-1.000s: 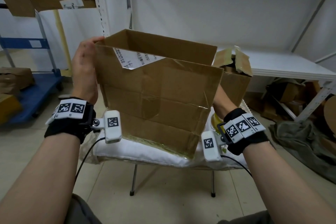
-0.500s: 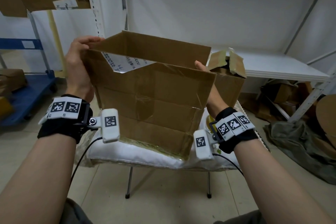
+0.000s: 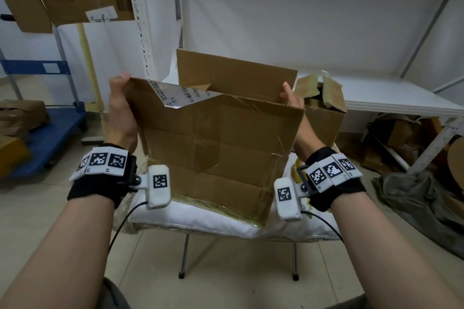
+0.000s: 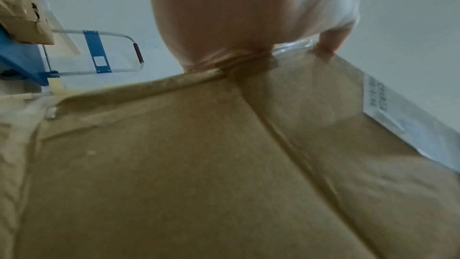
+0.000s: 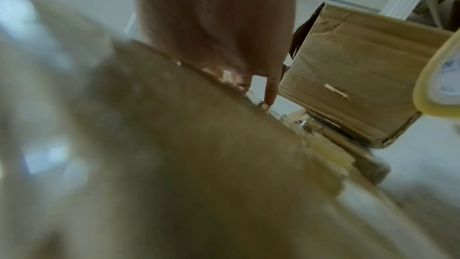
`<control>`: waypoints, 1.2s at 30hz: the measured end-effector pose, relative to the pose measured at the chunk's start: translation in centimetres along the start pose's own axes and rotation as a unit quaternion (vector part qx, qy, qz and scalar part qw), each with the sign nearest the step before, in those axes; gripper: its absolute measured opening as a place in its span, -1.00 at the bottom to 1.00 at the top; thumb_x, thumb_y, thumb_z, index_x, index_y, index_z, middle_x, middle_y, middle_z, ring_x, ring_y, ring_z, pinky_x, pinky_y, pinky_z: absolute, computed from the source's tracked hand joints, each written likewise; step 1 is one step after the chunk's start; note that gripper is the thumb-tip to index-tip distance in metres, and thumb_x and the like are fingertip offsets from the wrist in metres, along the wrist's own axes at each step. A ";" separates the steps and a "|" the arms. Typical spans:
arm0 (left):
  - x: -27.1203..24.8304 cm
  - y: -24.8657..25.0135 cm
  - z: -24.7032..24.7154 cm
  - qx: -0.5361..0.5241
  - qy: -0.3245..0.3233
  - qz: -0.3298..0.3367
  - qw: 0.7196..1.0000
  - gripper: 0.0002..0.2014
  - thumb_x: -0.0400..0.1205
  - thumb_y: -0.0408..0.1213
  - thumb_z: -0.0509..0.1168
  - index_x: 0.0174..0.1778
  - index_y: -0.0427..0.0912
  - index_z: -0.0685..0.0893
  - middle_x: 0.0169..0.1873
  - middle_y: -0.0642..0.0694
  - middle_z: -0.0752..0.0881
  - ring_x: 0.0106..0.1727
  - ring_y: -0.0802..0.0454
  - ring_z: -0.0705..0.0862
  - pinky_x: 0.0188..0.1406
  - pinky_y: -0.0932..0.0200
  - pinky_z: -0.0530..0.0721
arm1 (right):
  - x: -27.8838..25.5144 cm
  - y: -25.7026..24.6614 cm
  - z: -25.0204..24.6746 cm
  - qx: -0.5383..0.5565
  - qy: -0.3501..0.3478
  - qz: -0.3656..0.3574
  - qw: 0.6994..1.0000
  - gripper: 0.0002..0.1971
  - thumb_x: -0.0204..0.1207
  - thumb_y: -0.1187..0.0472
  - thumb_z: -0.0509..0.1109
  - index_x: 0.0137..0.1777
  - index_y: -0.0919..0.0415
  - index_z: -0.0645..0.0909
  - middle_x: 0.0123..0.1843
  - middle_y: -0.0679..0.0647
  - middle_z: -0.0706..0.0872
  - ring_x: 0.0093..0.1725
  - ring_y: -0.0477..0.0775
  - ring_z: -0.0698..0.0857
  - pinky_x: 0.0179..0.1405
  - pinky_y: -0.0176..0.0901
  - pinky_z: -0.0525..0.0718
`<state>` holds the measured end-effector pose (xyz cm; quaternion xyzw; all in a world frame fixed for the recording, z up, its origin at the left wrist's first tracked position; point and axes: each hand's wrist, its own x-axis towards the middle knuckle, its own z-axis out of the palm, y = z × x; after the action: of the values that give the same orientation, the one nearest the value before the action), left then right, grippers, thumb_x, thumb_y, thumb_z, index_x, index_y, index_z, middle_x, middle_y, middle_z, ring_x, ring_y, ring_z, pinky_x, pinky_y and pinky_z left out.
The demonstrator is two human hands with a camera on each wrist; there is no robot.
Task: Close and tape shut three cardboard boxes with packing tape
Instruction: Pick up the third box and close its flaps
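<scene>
Between both hands, open cardboard box [image 3: 213, 138] (on cushioned chair [image 3: 200, 221]), top corners gripped.

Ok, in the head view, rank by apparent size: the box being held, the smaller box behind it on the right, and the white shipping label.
1. Held box, gripped by both hands, left and right; nearness inflates it.
2. Smaller box, partly hidden, so its true size is unsure.
3. Shipping label.

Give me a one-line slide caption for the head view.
Both hands, left hand and right hand, grip the top corners of an open cardboard box on a white cushioned chair.
</scene>
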<state>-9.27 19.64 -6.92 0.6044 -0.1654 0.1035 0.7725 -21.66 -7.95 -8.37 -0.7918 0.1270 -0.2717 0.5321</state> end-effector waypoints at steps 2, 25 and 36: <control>-0.1 -0.3 0.0 0.016 -0.002 -0.006 1.000 -0.60 0.68 0.23 0.03 -0.06 0.17 0.72 -0.13 0.31 0.80 0.08 0.27 0.69 0.46 -0.03 0.50 | 0.1 0.2 -0.2 0.014 -0.002 0.002 1.000 -0.39 0.80 0.16 0.17 0.79 -0.10 0.07 0.72 0.01 0.13 0.70 0.15 0.26 0.67 0.32 0.35; 1.8 -3.0 -0.7 0.182 -0.037 -0.076 0.980 -0.49 0.46 0.00 0.58 0.27 -0.06 0.61 0.13 0.05 0.62 0.13 0.10 0.60 -0.01 0.15 0.56 | -0.3 1.7 -1.4 0.149 0.035 0.012 0.988 -0.44 0.51 0.13 0.59 0.43 -0.21 0.47 0.56 0.01 0.41 0.56 0.03 0.47 0.49 0.15 0.60; 1.9 -3.1 -0.7 0.245 -0.033 -0.024 0.969 -0.43 0.50 -0.12 0.57 0.37 0.05 0.48 0.37 -0.02 0.51 0.22 0.12 0.56 0.20 0.16 0.55 | -0.9 1.3 -0.4 0.075 -0.022 -0.034 0.996 -0.60 0.59 -0.17 0.20 0.25 -0.15 0.78 0.46 -0.14 0.52 0.54 -0.04 0.43 0.60 0.33 0.40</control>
<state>-6.27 19.51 -9.14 0.7823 -0.1454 0.1020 0.5970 -22.48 -8.32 -9.68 -0.7592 0.0678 -0.2810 0.5832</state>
